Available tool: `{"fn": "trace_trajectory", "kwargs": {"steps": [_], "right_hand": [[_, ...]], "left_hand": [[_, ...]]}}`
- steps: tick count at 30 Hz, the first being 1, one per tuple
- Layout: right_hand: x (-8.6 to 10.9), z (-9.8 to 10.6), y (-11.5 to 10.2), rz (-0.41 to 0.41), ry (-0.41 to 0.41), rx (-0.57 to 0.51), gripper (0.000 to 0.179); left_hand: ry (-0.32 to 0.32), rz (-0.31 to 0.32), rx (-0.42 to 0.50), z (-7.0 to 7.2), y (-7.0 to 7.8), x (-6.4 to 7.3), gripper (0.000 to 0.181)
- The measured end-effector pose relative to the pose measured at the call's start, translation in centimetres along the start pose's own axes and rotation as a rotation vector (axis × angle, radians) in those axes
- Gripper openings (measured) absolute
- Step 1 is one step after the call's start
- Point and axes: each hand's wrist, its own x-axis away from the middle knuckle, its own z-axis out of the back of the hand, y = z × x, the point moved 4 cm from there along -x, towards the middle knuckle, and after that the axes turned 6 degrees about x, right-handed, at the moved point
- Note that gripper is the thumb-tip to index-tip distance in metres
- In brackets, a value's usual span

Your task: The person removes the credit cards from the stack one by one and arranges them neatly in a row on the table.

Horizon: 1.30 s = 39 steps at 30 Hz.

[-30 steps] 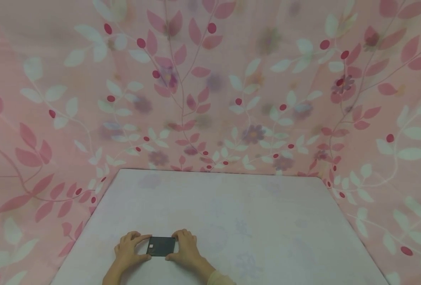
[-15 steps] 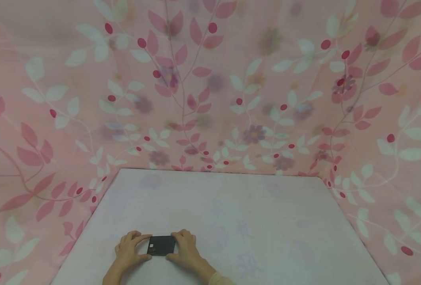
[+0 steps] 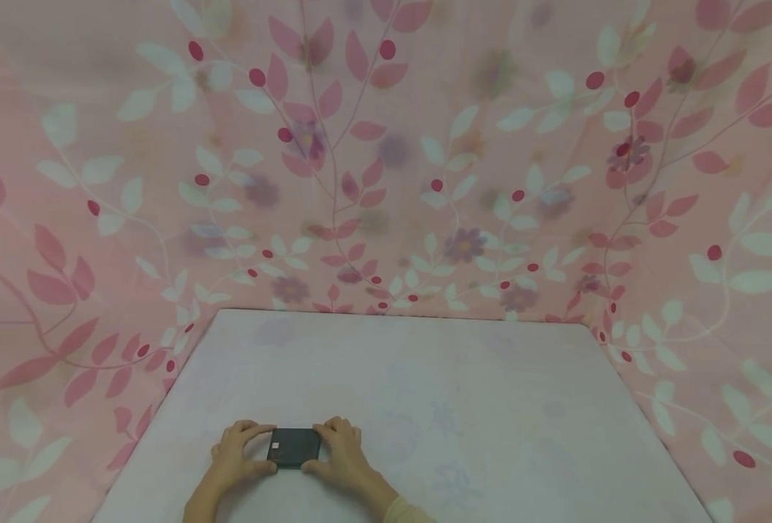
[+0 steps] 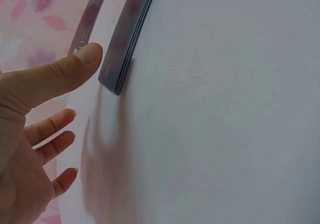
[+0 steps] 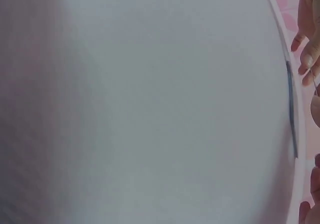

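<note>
Both hands, left hand (image 3: 234, 454) and right hand (image 3: 344, 454), pinch opposite ends of one object, thumbs at near corners, fingers at far ones. Beneath spreads a pale, faintly flower-printed desk (image 3: 490, 414); on it lies a dark, layered, flat rectangular stack (image 4: 131, 39). Just above it is the thin, black rectangular card (image 3: 297, 444) they hold, apparently clear of it, long axis left to right, neither hand nearer. Its pale square patch (image 3: 275, 445) sits toward the left hand.

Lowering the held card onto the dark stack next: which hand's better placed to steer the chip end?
Left, I'd say: the left hand grips the card at its chip end, above the dark stack; the right hand grips the opposite end.
</note>
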Motion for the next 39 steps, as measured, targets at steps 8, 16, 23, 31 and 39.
{"fn": "trace_trajectory", "kwargs": {"steps": [8, 16, 23, 31, 39], "right_hand": [[-0.8, 2.1, -0.1, 0.038, -0.002, 0.028, 0.062], [-1.4, 4.9, -0.6, 0.074, -0.008, 0.019, 0.061], [-1.5, 6.8, -0.2, 0.042, -0.028, -0.041, 0.06], [-0.9, 9.1, 1.0, 0.047, 0.01, -0.1, 0.06], [-0.3, 10.3, 2.1, 0.057, 0.039, -0.091, 0.06]], "left_hand": [[0.024, -0.076, 0.074, 0.8, 1.8, -0.2, 0.064], [0.015, -0.072, 0.175, 1.7, 3.6, -0.5, 0.063], [0.036, -0.104, 0.205, 1.8, 5.4, -0.8, 0.061], [0.067, -0.216, 0.257, 0.8, 7.4, -1.2, 0.061], [0.1, -0.294, 0.253, -0.3, 8.7, -1.9, 0.061]]}}
